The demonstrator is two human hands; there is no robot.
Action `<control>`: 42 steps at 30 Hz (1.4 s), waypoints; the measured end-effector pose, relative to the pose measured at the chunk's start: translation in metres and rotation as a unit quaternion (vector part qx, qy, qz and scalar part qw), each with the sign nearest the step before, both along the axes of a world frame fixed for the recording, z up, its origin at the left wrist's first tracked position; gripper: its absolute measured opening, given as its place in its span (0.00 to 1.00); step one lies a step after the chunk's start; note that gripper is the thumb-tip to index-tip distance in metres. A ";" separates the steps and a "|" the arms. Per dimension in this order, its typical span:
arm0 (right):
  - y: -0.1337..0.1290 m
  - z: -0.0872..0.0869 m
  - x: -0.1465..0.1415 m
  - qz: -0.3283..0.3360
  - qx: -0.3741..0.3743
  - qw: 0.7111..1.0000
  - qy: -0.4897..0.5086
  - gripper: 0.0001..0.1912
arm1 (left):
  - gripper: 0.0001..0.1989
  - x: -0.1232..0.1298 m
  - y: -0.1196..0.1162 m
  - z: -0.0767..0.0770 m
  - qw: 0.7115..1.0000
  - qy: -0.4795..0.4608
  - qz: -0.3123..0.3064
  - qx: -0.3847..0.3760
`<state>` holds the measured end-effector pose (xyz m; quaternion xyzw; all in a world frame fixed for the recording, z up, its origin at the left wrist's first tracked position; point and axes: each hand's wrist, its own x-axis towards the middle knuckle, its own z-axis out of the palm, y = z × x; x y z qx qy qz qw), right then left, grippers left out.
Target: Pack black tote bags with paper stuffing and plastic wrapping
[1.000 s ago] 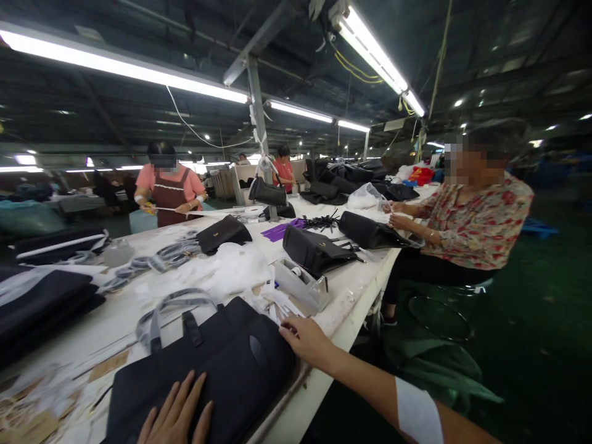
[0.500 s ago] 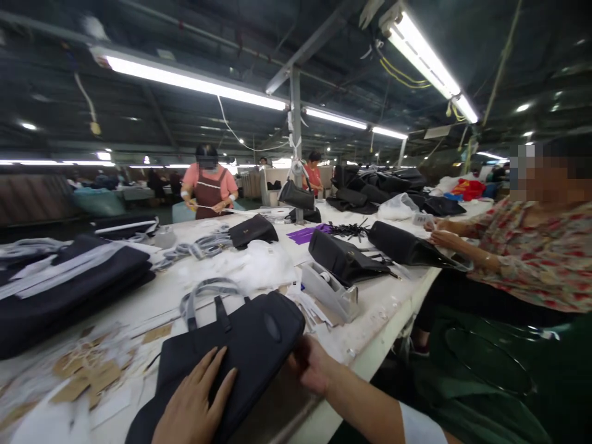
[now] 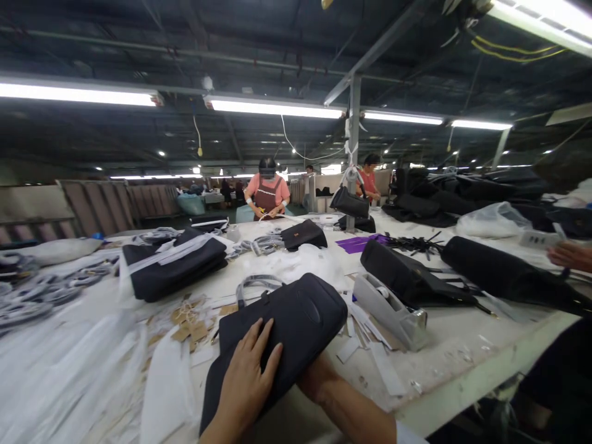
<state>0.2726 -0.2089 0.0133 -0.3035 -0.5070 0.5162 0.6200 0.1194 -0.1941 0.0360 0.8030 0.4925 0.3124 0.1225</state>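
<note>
A black handbag (image 3: 291, 320) lies tilted at the front of the table, its far end raised and an oval mark embossed near that end. My left hand (image 3: 252, 370) rests flat on its upper face, fingers stretched and thumb apart. Under the bag's lower right edge is my right hand (image 3: 317, 376); its fingers are hidden by the bag. A grey wrapped handle (image 3: 259, 281) loops up behind the bag. Just right of the bag stands a grey tape dispenser (image 3: 391, 311) with white paper strips (image 3: 370, 330) beside it.
Brown paper tags (image 3: 190, 325) and white plastic sheets (image 3: 83, 364) cover the left side. More black bags (image 3: 411, 271) lie to the right, near purple strips (image 3: 358, 243). A metal post (image 3: 354, 123) rises behind. One co-worker (image 3: 267, 191) stands across the table; another's hand (image 3: 571, 254) shows at right.
My view has swung left, so the scene sits further right. My right hand has slid further under the bag, hiding its fingers. My left hand stays on the bag's face.
</note>
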 end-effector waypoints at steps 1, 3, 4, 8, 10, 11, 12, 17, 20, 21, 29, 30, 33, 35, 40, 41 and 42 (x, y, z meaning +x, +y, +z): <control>0.000 0.011 -0.004 0.011 -0.003 0.999 0.032 0.29 | 0.28 0.000 -0.002 0.008 0.999 -0.035 0.002 -0.005; 0.000 0.039 -0.011 0.047 -0.022 0.993 0.102 0.28 | 0.29 0.003 -0.006 0.027 0.992 -0.128 -0.003 -0.010; 0.001 0.056 -0.013 0.069 -0.027 0.990 0.117 0.29 | 0.29 0.007 -0.008 0.039 0.982 -0.187 -0.014 -0.013; 0.008 0.122 -0.005 0.026 0.056 0.998 -0.023 0.28 | 0.32 0.025 -0.015 0.079 0.869 -0.477 -0.111 -0.071; 0.013 0.146 0.005 -0.045 0.136 0.974 -0.173 0.27 | 0.30 0.032 -0.017 0.087 0.774 -0.605 -0.140 -0.120; 0.016 0.154 0.009 -0.071 0.171 0.949 -0.253 0.27 | 0.28 0.035 -0.018 0.087 0.728 -0.655 -0.141 -0.143; 0.018 0.158 0.013 -0.090 0.199 0.918 -0.330 0.27 | 0.26 0.036 -0.019 0.083 0.687 -0.694 -0.135 -0.166; 0.033 0.128 0.020 -0.090 0.233 0.772 -0.584 0.24 | 0.20 0.041 -0.030 0.038 0.551 -0.777 -0.043 -0.301; 0.037 0.078 0.021 -0.026 0.203 0.737 -0.644 0.23 | 0.20 0.051 -0.045 0.010 0.490 -0.791 0.022 -0.365; 0.037 0.060 0.022 -0.007 0.189 0.730 -0.657 0.23 | 0.19 0.054 -0.051 0.001 0.479 -0.793 0.026 -0.375; 0.021 -0.015 0.030 -0.016 0.213 0.680 -0.702 0.29 | 0.18 -0.002 -0.127 -0.022 0.556 -0.560 -0.085 -0.609; 0.020 -0.018 0.030 -0.030 0.233 0.676 -0.699 0.30 | 0.17 -0.020 -0.132 -0.014 0.633 -0.477 -0.100 -0.601; 0.017 -0.025 0.028 -0.069 0.280 0.667 -0.687 0.30 | 0.20 -0.068 -0.123 0.016 0.831 -0.327 -0.007 -0.450; 0.016 -0.028 0.026 -0.084 0.290 0.666 -0.682 0.29 | 0.18 -0.090 -0.096 0.028 0.922 -0.275 0.133 -0.239; 0.015 -0.028 0.025 -0.088 0.294 0.664 -0.682 0.29 | 0.15 -0.108 -0.016 0.014 0.961 -0.160 0.210 -0.078; 0.014 -0.027 0.026 -0.087 0.293 0.662 -0.684 0.29 | 0.14 -0.109 -0.006 0.008 0.961 -0.162 0.200 -0.098; 0.014 -0.027 0.026 -0.087 0.292 0.660 -0.687 0.29 | 0.12 -0.109 0.000 0.003 0.960 -0.170 0.192 -0.115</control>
